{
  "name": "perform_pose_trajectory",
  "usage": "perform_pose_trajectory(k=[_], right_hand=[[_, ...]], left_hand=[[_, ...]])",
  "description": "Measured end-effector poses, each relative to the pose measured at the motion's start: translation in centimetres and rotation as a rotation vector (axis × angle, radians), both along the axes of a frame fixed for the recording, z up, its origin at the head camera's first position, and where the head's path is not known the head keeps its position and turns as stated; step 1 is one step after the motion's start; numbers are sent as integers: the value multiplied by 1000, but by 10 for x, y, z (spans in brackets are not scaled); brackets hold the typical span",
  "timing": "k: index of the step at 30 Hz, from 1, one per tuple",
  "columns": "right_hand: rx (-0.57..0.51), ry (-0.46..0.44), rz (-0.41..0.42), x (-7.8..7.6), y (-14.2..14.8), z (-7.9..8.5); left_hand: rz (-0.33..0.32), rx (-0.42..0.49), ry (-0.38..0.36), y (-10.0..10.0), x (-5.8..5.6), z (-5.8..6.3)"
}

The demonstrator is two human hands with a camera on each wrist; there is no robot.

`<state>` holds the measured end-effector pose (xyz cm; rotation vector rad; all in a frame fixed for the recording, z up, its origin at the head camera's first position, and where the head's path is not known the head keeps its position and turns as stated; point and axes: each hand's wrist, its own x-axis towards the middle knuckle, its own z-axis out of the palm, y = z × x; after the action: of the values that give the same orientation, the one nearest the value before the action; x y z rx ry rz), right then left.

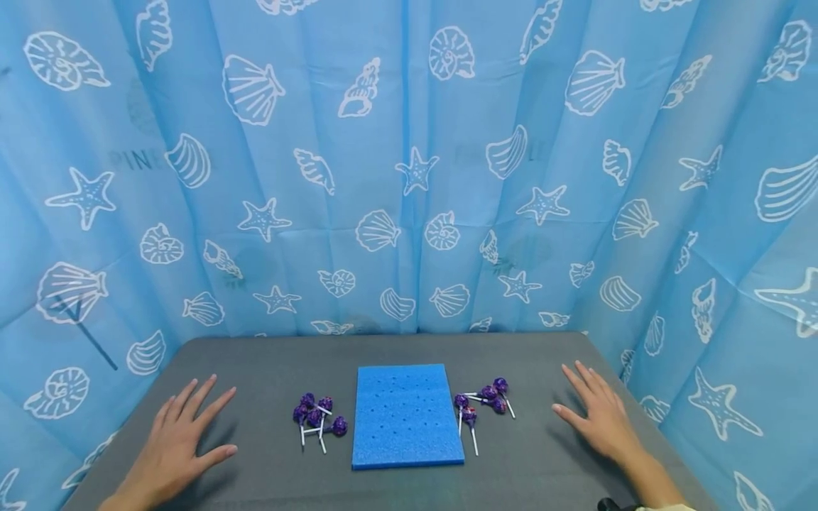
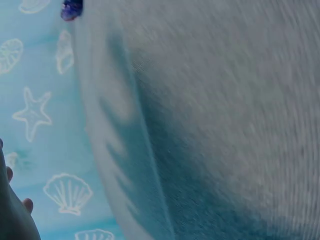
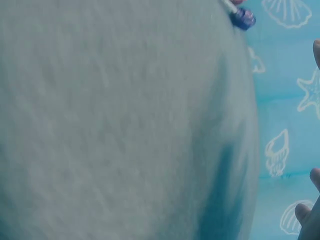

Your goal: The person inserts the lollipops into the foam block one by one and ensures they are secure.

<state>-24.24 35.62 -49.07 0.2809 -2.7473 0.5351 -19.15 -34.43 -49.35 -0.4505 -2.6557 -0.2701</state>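
Fingers (image 1: 199, 396) of the left hand (image 1: 172, 443) and right hand (image 1: 603, 422) are spread, extended and hold nothing, over the grey counter (image 1: 287, 486). Inward of them lie a loose left cluster of purple-wrapped lollipops (image 1: 314, 417) and a loose right cluster (image 1: 489, 393), flanking a flat blue foam slab (image 1: 407, 420) with small holes; a shell-print curtain (image 1: 415, 213) hangs behind.

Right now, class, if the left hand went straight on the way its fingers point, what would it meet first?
Probably the blue curtain behind the table: the left hand points left of the purple lollipops. Depth is unclear, so it might brush the table first.
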Motion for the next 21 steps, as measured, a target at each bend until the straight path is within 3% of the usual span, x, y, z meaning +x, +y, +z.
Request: perform_pose_trajectory(k=[9, 15, 21], right_hand=[[-94, 29, 40, 9, -16, 8], [-194, 67, 107, 13, -28, 11], [-223, 76, 119, 18, -41, 16]], left_hand=[[-10, 82, 0, 22, 10, 16], [-39, 155, -3, 36, 14, 20], [-84, 276, -18, 53, 16, 25]])
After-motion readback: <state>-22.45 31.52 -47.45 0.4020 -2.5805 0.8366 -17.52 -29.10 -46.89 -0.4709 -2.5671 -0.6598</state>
